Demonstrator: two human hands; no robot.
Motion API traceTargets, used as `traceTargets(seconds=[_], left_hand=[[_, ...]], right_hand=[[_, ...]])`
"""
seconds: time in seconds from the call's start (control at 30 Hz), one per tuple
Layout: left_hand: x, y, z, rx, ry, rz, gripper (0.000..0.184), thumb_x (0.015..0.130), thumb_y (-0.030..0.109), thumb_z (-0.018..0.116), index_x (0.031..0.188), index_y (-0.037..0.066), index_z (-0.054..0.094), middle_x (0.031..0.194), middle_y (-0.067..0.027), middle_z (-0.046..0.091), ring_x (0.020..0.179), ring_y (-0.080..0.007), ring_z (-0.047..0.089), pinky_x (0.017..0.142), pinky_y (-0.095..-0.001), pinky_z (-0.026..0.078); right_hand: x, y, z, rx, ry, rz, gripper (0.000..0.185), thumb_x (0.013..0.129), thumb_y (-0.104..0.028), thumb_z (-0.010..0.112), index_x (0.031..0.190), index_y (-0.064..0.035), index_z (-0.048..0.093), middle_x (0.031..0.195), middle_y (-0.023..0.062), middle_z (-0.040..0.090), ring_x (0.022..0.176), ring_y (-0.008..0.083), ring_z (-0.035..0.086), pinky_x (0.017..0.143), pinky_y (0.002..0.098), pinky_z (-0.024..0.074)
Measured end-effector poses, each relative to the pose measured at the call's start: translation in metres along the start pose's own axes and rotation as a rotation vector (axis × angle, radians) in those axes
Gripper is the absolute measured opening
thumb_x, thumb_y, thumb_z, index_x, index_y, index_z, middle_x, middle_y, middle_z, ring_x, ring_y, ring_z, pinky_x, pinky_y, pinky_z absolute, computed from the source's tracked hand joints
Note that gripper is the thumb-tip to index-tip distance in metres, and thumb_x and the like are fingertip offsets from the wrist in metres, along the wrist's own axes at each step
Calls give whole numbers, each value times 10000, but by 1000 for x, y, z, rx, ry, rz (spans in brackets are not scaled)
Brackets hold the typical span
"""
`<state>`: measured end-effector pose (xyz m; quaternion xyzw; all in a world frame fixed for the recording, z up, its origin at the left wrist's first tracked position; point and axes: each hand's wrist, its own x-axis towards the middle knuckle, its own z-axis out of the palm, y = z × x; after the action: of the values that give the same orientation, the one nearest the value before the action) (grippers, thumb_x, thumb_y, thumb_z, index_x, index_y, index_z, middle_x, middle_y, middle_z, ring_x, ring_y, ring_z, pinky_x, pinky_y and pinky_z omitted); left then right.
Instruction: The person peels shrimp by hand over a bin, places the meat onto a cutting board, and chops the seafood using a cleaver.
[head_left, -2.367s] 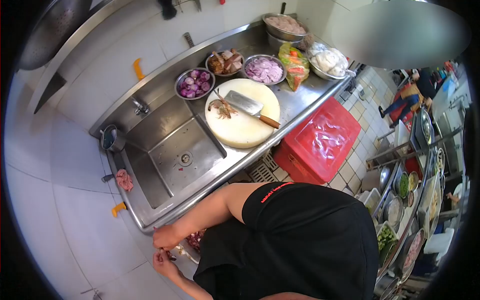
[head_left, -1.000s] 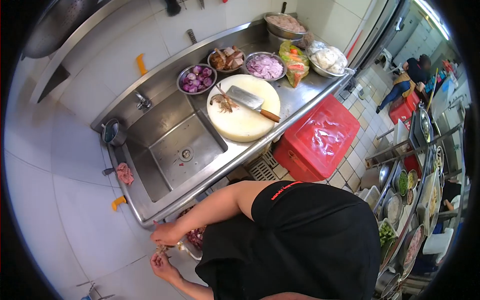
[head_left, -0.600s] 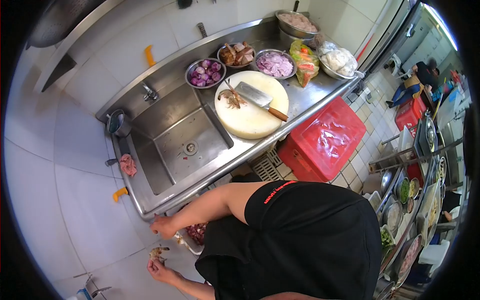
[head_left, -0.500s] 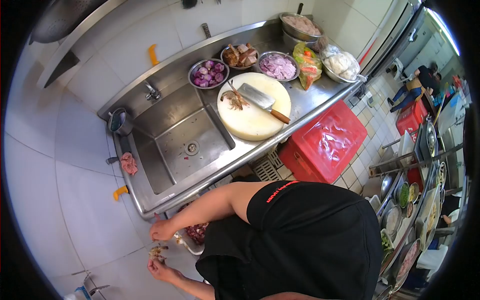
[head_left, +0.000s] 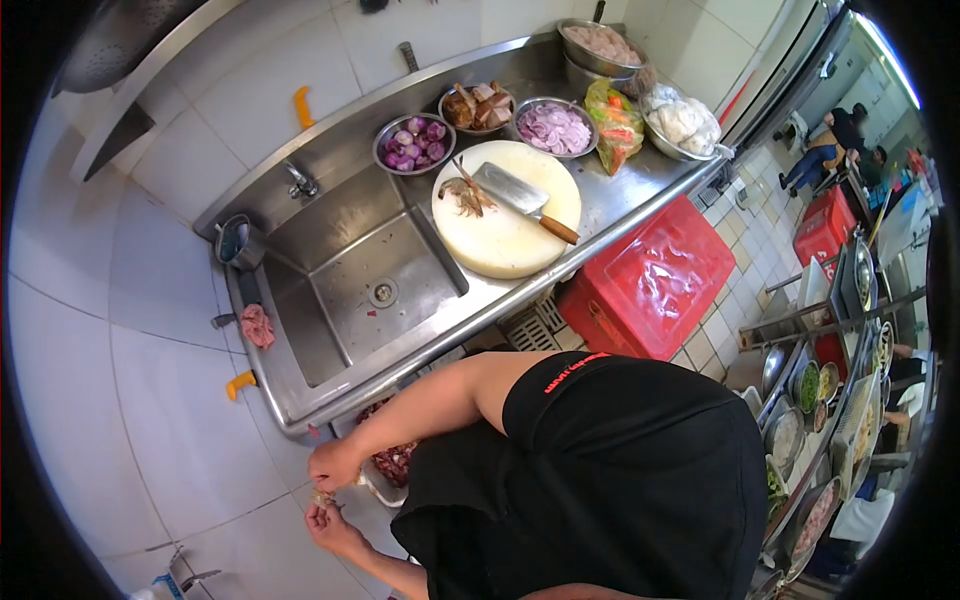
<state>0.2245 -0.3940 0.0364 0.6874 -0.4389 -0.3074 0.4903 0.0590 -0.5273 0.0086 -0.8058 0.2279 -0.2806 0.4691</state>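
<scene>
Hands [head_left: 335, 466] [head_left: 328, 528] pinching a small shrimp [head_left: 322, 496] between them, tray [head_left: 386, 498] partly hidden by forearm [head_left: 425, 412], sink [head_left: 350, 275] beyond

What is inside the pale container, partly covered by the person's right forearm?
Dark red pieces with paler bits show in the pale container; they are too small to identify. The right forearm and the black clothing hide the rest, and the pieces hide the bottom.

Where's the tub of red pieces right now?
In the head view, low and left of centre, the tub shows below the sink, beside the right hand, partly hidden by the right forearm.
</scene>
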Motion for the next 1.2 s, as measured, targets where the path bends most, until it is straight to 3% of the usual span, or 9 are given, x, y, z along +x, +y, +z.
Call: traceTargets(seconds=[0.23,0.43,0.53,0.63,0.77,0.83,0.93,1.07,1.2], left_hand=[[-5,-9,-10,101,2,57,278,955,21,683,1199,-102,630,1035,-133,717,934,-194,687,812,-310,556],[-6,-8,-17,87,33,63,290,958,30,686,1209,-106,633,1046,-132,717,926,-193,687,820,-324,566],[4,-33,-47,212,192,-54,308,969,41,680,1237,-100,624,1075,-132,714,938,-195,684,840,-328,564],[-11,-42,-87,158,246,96,340,981,50,652,1294,-77,616,1107,-143,711,974,-207,679,869,-332,560],[-5,-5,-69,69,158,47,407,981,32,589,1382,-32,608,1171,-158,711,1052,-226,686,907,-326,559],[3,-4,-56,212,166,32,399,953,13,660,1350,-26,638,1184,-124,724,1051,-196,697,917,-320,561],[-1,27,-23,-48,78,-16,354,954,-35,689,1305,-42,640,1184,-109,720,1060,-175,695,937,-306,563],[-3,36,7,-232,-14,34,344,955,-61,687,1295,-41,635,1170,-101,715,1063,-160,690,936,-292,560],[-4,41,15,-327,-31,24,343,946,-90,691,1280,-38,637,1156,-99,711,1047,-165,686,941,-303,566]], right_hand=[[-8,-19,-7,-117,-173,-61,280,859,-302,641,765,-45,702,721,163,690,670,375,653,630,509,484],[-14,-27,-10,57,-170,-31,265,873,-280,620,784,-51,720,739,162,699,710,358,676,678,495,513],[-15,-30,-16,162,-98,-79,277,870,-258,590,827,-59,776,808,178,742,749,338,719,719,466,556],[-16,-38,-28,133,36,-105,301,918,-292,592,874,-65,786,886,179,762,826,344,740,761,470,571],[-16,-34,-40,-248,-259,353,464,964,-473,650,1139,-53,743,1162,214,732,1099,421,689,955,503,543],[-19,-10,-26,-273,42,86,531,920,-451,729,1232,-24,680,1288,255,647,1175,446,634,992,516,523],[-17,-61,-49,-115,68,-57,379,930,-292,743,1207,-41,682,1154,211,679,1029,419,669,899,490,537],[-17,-82,-52,-90,-7,-80,337,942,-265,735,1193,-45,687,1097,193,697,998,393,680,871,476,536],[-20,-64,-46,5,1,-42,278,981,-223,706,1188,-39,677,950,142,709,889,283,700,785,410,540]])
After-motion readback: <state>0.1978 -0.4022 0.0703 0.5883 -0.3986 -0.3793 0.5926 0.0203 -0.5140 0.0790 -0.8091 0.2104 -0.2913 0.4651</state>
